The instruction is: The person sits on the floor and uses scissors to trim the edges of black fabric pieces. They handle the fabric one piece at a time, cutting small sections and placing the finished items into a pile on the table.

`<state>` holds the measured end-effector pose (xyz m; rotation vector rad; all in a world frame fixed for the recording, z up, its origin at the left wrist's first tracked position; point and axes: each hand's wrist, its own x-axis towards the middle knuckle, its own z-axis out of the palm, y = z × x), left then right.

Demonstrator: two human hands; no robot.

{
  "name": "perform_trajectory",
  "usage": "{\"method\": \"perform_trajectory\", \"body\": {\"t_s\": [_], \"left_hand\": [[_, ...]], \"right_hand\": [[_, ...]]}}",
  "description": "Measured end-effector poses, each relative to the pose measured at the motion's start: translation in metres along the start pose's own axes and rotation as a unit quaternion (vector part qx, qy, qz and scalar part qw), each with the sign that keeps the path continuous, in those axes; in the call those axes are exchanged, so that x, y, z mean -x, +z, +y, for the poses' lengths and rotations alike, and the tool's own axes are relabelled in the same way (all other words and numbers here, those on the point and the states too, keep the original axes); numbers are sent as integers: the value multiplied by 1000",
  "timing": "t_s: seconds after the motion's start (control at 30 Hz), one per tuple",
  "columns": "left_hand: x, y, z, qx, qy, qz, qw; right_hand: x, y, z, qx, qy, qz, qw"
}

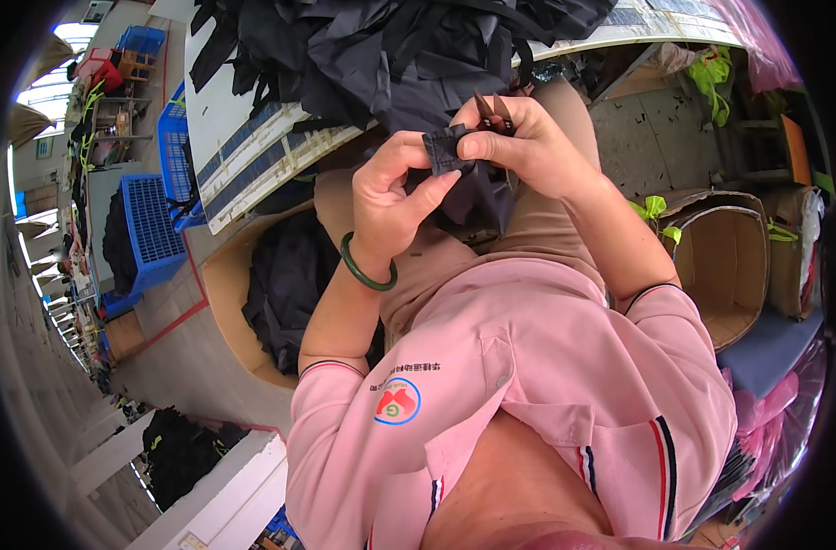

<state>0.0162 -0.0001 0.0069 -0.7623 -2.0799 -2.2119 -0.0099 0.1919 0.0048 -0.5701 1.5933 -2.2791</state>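
Between my two hands I hold up the edge of a black fabric piece (445, 152), whose lower part hangs down over my lap. My left hand (388, 188), with a green bangle at the wrist, pinches the edge between thumb and fingers. Opposite it, my right hand (526, 151) presses its thumb on the same edge. Dark thread snips (495, 117) sit in the fingers of my right hand, their two pointed blades apart and pointing away from me. Just beyond my hands, a heap of black fabric pieces (381, 60) covers much of the table.
The white table's worn edge (285, 147) runs in front of my knees. At my left stands a cardboard box (224, 307) of dark fabric, with blue crates (152, 229) farther off. An open cardboard container (725, 261) stands at my right, beside pink plastic bags (766, 412).
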Motion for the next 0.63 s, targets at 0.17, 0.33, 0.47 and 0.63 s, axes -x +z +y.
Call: {"method": "perform_trajectory", "body": {"t_s": [0.17, 0.33, 0.47, 0.63], "left_hand": [[4, 2, -9, 59, -13, 54, 997], [1, 11, -3, 87, -16, 48, 995], [3, 6, -5, 136, -41, 1, 990], [5, -4, -12, 79, 15, -61, 995]], "right_hand": [[10, 16, -9, -30, 75, 77, 994], [17, 16, 1, -174, 152, 77, 970], [14, 4, 3, -276, 245, 16, 929], [10, -2, 2, -282, 258, -67, 922]]}}
